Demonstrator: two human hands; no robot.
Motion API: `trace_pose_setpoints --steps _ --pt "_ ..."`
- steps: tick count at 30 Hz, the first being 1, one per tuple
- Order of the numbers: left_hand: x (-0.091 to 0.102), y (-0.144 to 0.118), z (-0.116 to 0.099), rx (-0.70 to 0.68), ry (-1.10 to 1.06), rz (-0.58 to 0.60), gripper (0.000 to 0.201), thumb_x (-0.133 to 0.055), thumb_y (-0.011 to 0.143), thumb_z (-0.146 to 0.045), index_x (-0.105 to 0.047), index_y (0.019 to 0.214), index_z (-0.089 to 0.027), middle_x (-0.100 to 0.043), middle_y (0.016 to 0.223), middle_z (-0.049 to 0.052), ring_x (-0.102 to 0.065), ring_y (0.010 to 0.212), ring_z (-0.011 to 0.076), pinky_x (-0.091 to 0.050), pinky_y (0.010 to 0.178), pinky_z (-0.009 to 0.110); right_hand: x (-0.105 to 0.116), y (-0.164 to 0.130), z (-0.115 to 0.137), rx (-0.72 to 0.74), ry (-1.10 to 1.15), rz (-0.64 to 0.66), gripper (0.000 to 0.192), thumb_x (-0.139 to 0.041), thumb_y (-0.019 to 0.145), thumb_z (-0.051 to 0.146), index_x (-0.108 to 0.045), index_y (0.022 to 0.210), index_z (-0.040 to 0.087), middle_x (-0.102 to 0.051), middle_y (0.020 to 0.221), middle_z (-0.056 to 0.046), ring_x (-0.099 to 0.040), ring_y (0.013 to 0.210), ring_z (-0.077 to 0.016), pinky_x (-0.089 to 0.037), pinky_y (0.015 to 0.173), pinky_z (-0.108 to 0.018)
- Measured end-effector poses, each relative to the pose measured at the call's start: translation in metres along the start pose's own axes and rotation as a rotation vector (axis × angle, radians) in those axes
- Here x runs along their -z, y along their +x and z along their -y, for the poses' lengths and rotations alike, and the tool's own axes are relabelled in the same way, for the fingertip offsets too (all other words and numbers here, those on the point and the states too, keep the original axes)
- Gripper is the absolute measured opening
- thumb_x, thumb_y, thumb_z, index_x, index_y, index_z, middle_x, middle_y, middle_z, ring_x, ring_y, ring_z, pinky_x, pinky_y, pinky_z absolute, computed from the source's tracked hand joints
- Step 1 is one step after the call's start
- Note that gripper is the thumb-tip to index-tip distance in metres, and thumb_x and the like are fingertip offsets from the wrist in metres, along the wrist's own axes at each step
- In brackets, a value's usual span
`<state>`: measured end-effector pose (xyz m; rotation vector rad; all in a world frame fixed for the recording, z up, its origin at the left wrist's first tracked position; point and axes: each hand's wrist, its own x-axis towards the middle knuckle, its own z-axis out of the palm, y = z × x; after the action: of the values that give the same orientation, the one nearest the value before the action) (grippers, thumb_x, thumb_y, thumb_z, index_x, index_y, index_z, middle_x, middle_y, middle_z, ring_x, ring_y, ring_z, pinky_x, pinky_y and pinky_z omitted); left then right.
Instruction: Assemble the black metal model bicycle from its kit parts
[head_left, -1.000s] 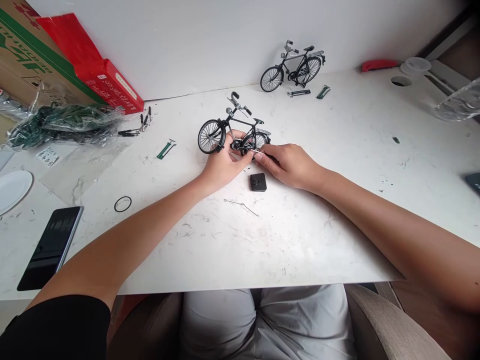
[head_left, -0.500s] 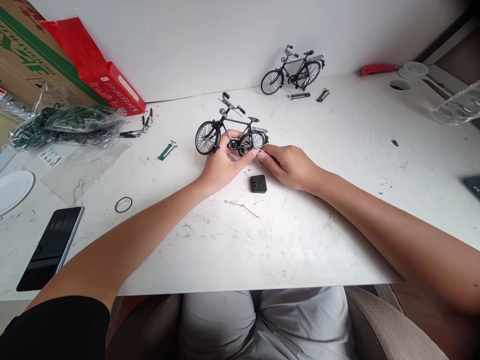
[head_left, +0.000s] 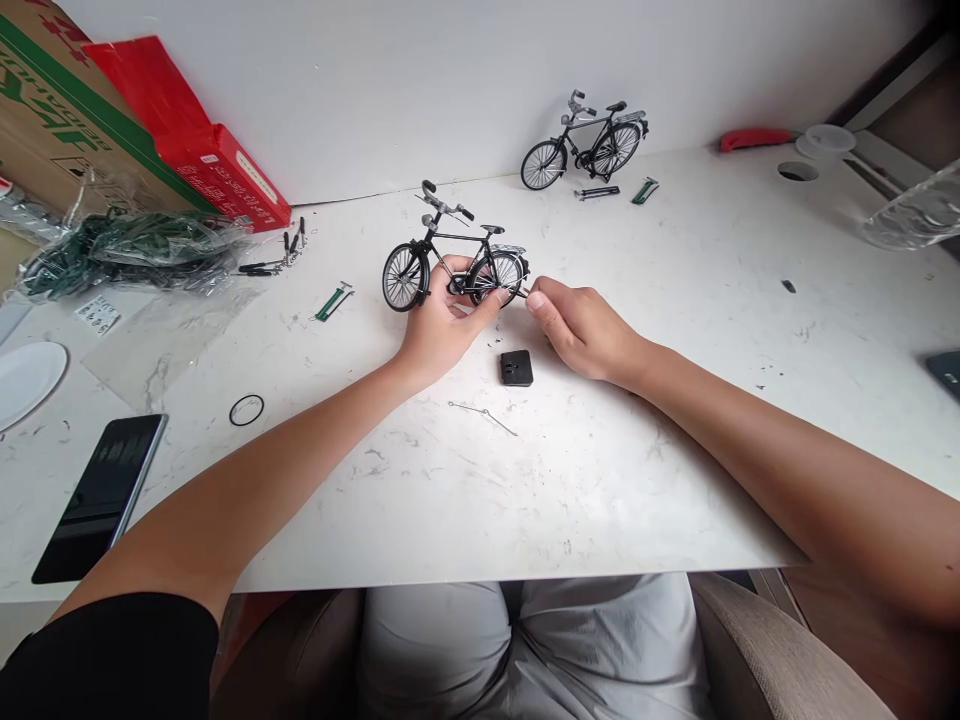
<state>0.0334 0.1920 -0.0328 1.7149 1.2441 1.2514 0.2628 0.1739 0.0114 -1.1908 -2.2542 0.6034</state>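
Note:
A black miniature bicycle [head_left: 480, 238] with silver handlebars and a rear rack is gripped low by my left hand [head_left: 442, 325], its fingers behind the frame and its thumb near the rear wheel. Just right of that wheel, my right hand [head_left: 577, 325] pinches a thin rod-like tool [head_left: 523, 293]. Most of the tool is hidden in the fingers, and its tip is close to the rear hub; contact is too small to tell. Below the hands lies a black square piece [head_left: 516, 368] with slots. Nearer to me rests a thin jointed wire piece [head_left: 484, 413].
A second miniature bicycle [head_left: 589, 145] stands by the wall, with small pumps [head_left: 643, 190] near it. To the left are another green pump [head_left: 332, 302], a black ring [head_left: 247, 410], a phone [head_left: 105, 500], bagged green parts [head_left: 142, 245] and a red box [head_left: 225, 180].
The bicycle has shifted slightly left and turned a little in my left hand. My right hand has drawn back slightly to the right, leaving a small gap from the left thumb.

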Motion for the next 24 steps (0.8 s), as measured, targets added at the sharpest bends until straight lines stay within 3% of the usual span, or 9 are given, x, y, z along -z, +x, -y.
trace_pose_setpoints --steps 5,12,18,24 --pt "0.001 0.002 0.001 -0.021 0.011 0.028 0.047 -0.078 0.101 -0.044 -0.056 0.141 -0.035 -0.072 0.137 0.006 -0.077 0.112 0.0228 -0.067 0.094 0.041 0.000 -0.003 0.000 0.075 0.035 -0.113 0.058 -0.021 0.115 0.066 -0.062 0.107 0.026 -0.063 0.085 -0.007 -0.056 0.074 -0.0247 -0.045 0.073 -0.040" --pt "0.002 0.003 0.002 -0.014 0.013 0.033 0.047 -0.079 0.100 -0.041 -0.057 0.141 -0.036 -0.073 0.135 0.005 -0.078 0.112 0.0250 -0.068 0.089 0.042 -0.005 0.000 0.004 0.086 0.001 -0.366 0.047 -0.033 0.116 0.054 -0.070 0.126 0.027 -0.064 0.107 -0.014 -0.061 0.095 -0.0302 -0.052 0.081 -0.048" --pt "0.001 0.003 0.004 -0.026 -0.012 0.043 0.047 -0.078 0.100 -0.042 -0.056 0.141 -0.035 -0.073 0.133 0.005 -0.079 0.113 0.0249 -0.068 0.095 0.044 0.000 -0.003 0.010 0.031 -0.038 -0.306 0.038 -0.041 0.114 0.050 -0.067 0.138 0.035 -0.065 0.118 -0.017 -0.058 0.110 -0.0364 -0.056 0.083 -0.055" --pt "0.000 0.001 0.002 -0.013 -0.028 0.043 0.043 -0.077 0.101 -0.040 -0.057 0.138 -0.035 -0.073 0.132 0.004 -0.079 0.111 0.0231 -0.069 0.096 0.043 -0.006 -0.002 0.004 0.092 0.016 -0.408 0.039 -0.039 0.114 0.047 -0.070 0.128 0.030 -0.064 0.112 -0.015 -0.062 0.102 -0.0332 -0.055 0.074 -0.051"
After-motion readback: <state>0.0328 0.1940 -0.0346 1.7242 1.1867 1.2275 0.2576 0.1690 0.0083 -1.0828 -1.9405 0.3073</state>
